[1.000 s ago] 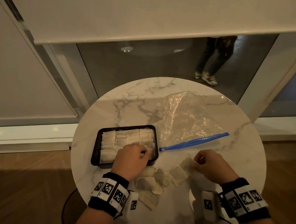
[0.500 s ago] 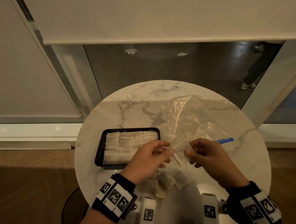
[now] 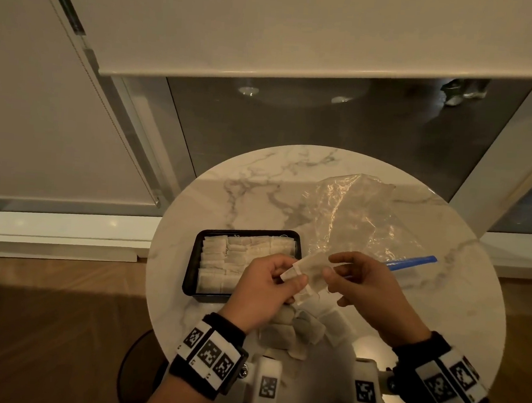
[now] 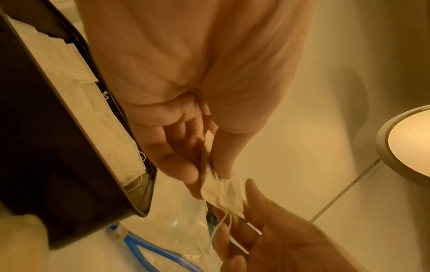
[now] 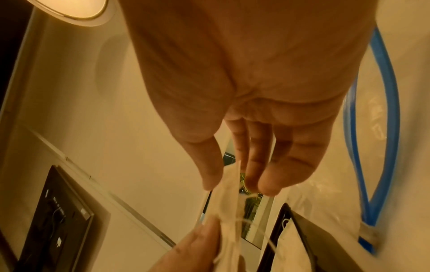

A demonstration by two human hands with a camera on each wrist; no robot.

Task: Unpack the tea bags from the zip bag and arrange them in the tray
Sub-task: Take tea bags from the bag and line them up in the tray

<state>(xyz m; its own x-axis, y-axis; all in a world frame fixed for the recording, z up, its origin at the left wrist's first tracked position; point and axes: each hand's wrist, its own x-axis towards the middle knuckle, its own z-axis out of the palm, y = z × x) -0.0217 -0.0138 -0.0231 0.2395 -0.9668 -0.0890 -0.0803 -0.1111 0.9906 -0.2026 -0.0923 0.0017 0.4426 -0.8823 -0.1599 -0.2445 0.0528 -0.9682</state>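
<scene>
From the head view, our left hand (image 3: 263, 291) and right hand (image 3: 367, 284) meet above the near part of the marble table (image 3: 458, 309), each pinching one end of a single tea bag (image 3: 308, 269) held in the air just right of the black tray (image 3: 190, 271). The tray already carries rows of tea bags, with some room, as far as we can tell, toward its near right corner. A loose heap of tea bags (image 3: 296, 332) lies on the table below our hands, and the clear zip bag (image 3: 351, 220) with its blue seal lies flat behind them.

From the left wrist view, our left thumb and fingers (image 4: 177, 165) are clamped on the tea bag's edge, its string dangling toward the right palm, with the tray just beside.

From the right wrist view, our right thumb and fingertips (image 5: 267, 185) close on the other edge, strings trailing loose.

We judge the step to be straightening this bag before placing it. To do it well, we should flatten it gently, tuck the string against it, then let one hand carry it into the free space, aligned with the rows.
</scene>
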